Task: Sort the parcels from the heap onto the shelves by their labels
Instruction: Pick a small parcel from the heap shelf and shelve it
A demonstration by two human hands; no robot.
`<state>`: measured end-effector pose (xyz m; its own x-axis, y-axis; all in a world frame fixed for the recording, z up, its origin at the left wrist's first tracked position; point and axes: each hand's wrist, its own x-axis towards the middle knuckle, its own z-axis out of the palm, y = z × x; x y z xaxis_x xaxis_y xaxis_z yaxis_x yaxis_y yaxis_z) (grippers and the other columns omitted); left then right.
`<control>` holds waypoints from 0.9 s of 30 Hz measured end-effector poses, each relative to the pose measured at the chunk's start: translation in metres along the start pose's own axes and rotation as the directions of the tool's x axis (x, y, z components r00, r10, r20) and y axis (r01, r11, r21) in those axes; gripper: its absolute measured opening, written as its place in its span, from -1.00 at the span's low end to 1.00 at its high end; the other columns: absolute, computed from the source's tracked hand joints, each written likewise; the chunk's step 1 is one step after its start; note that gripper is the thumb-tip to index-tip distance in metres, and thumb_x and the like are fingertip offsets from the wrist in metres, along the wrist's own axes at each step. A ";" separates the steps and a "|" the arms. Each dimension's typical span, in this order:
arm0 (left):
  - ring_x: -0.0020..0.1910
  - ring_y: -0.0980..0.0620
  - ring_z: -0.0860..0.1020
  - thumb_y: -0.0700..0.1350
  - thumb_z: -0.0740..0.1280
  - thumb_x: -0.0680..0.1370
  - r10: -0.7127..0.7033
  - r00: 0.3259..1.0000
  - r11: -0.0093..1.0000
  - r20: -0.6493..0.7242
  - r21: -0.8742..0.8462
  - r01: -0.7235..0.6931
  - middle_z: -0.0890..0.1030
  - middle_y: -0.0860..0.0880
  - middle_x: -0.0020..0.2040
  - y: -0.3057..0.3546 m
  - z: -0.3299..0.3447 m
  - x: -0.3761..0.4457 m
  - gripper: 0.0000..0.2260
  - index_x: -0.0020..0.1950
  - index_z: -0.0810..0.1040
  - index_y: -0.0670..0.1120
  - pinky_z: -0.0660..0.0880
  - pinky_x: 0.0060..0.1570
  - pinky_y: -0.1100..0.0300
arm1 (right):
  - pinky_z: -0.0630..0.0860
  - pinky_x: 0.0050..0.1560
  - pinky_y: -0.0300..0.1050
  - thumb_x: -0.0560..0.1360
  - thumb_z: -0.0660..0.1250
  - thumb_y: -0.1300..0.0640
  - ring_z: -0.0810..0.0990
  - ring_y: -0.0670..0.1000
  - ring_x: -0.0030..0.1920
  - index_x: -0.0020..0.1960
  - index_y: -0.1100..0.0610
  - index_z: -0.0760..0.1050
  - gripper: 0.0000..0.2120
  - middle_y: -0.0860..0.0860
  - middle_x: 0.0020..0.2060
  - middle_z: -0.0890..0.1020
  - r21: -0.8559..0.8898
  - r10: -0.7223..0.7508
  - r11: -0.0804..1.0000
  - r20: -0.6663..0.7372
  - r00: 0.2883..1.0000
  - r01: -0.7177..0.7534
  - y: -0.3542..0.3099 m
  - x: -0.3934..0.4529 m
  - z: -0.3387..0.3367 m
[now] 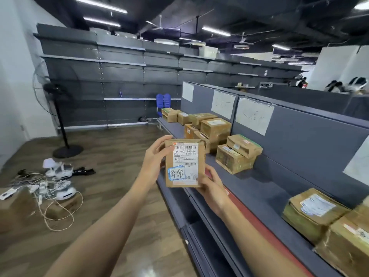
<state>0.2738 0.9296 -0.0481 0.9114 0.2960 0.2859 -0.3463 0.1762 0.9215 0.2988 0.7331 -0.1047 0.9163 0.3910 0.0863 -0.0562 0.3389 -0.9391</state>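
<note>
1 brown parcel [184,162], white label [185,154], blue sticker [176,173]

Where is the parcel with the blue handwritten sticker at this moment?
In the head view the parcel is at centre, held upright between the left hand and right hand, in front of the grey shelf.

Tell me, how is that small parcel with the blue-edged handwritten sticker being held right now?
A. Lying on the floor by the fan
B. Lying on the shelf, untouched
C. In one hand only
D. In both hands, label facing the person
D: the left hand grips the parcel at its upper left edge and the right hand holds its lower right corner, label toward the camera.
</note>
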 end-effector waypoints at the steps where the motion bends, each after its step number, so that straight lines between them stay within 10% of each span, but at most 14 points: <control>1: -0.06 0.01 0.65 -0.24 0.37 0.57 0.002 1.000 1.000 -0.023 0.003 -0.002 0.70 -0.02 0.04 -0.007 -0.009 0.016 -0.75 0.21 0.61 0.00 0.55 -0.17 0.17 | 0.59 0.16 0.07 0.35 0.32 0.30 0.68 0.16 0.13 0.30 0.15 0.44 -0.49 0.19 0.16 0.68 0.001 0.006 1.000 0.014 1.000 -0.006 0.005 0.021 0.003; 17: -0.18 0.07 0.61 -0.13 0.45 0.45 0.019 0.988 0.998 -0.155 0.061 -0.010 0.69 -0.04 0.00 -0.067 -0.094 0.340 -0.67 0.22 0.60 -0.04 0.51 -0.33 0.28 | 0.59 -0.05 -0.08 0.37 0.35 0.29 0.70 0.01 -0.04 0.29 0.12 0.45 -0.51 0.13 0.07 0.70 -0.006 0.078 0.997 0.112 0.991 -0.078 0.042 0.399 0.023; 27: -0.18 0.08 0.60 -0.07 0.41 0.46 0.010 0.991 0.999 -0.137 0.046 -0.003 0.69 -0.02 -0.02 -0.120 -0.209 0.555 -0.68 0.21 0.61 -0.03 0.44 -0.30 0.22 | 0.56 0.22 0.14 0.53 0.43 0.21 0.68 0.17 0.14 0.28 0.14 0.44 -0.64 0.19 0.17 0.67 -0.113 0.068 0.992 0.040 0.997 -0.063 0.090 0.621 0.077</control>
<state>0.7743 1.2691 -0.0547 0.8690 0.4235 0.2559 -0.3386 0.1319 0.9316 0.8324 1.0723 -0.1099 0.8939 0.4468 0.0354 -0.0689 0.2150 -0.9742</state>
